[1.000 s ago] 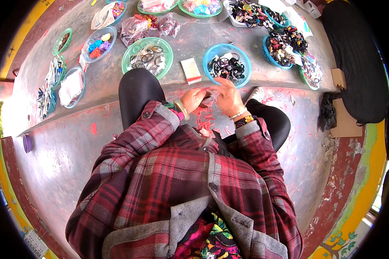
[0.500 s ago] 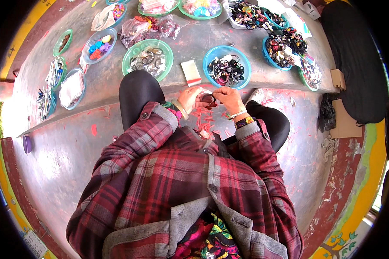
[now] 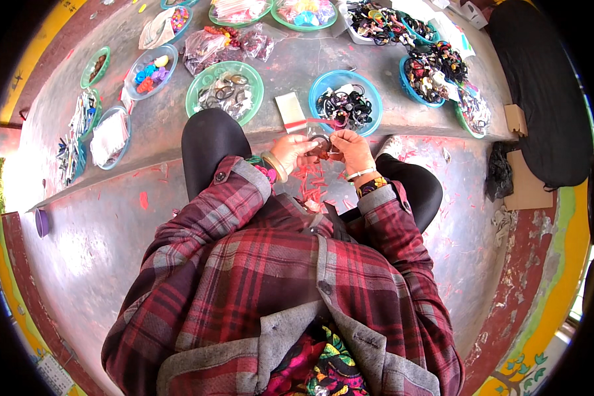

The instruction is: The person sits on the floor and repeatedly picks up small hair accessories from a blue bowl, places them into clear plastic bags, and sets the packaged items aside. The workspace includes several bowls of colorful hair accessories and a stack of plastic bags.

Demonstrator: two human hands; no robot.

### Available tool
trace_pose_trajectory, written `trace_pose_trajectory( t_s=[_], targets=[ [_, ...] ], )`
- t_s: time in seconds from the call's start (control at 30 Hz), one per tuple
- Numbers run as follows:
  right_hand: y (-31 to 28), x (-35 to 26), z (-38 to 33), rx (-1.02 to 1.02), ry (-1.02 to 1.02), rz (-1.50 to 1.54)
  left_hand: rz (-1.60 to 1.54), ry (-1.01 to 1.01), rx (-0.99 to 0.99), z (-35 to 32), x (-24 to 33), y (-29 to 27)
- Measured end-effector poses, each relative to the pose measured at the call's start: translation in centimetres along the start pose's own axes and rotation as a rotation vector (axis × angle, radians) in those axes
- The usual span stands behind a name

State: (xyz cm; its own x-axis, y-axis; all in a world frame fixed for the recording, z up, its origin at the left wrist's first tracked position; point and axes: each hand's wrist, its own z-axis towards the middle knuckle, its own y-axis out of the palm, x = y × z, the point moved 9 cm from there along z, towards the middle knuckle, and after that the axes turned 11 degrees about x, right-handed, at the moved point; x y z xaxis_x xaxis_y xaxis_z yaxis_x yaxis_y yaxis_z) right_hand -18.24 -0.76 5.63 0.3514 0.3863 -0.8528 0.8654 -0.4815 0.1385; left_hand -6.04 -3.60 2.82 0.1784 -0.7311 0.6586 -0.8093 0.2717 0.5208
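My left hand (image 3: 292,150) and right hand (image 3: 351,146) pinch a small clear plastic bag (image 3: 318,142) holding a dark ring. Just beyond, the blue plastic bowl (image 3: 323,84) holds black hair ties; the green plastic bowl (image 3: 198,92) holds bagged rings.

Two green bowls (image 3: 224,92) (image 3: 98,66), two blue bowls (image 3: 345,105) (image 3: 153,69), and one small clear bag (image 3: 290,112) lie ahead.

Red-grey plaid flannel shirt, buttoned cuffs, black trousers, bangle and bracelets at wrists.
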Motion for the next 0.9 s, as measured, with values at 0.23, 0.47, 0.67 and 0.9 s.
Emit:
trace_pose_trajectory(
  t_s=[0.23,0.47,0.67,0.9],
  targets=[
    [-0.6,1.1,0.4,0.049,0.047,0.050,0.103,0.027,0.028,0.3,-0.2,-0.4],
    [0.2,0.7,0.4,-0.025,-0.034,-0.030,0.008,0.023,0.046,-0.1,0.6,-0.3],
    [0.9,1.0,0.3,-0.127,-0.036,-0.113,-0.171,0.046,-0.007,0.1,1.3,-0.5],
    [1.3,1.6,0.2,-0.167,0.040,-0.068,-0.247,0.080,-0.011,0.1,1.6,-0.5]
  ],
)
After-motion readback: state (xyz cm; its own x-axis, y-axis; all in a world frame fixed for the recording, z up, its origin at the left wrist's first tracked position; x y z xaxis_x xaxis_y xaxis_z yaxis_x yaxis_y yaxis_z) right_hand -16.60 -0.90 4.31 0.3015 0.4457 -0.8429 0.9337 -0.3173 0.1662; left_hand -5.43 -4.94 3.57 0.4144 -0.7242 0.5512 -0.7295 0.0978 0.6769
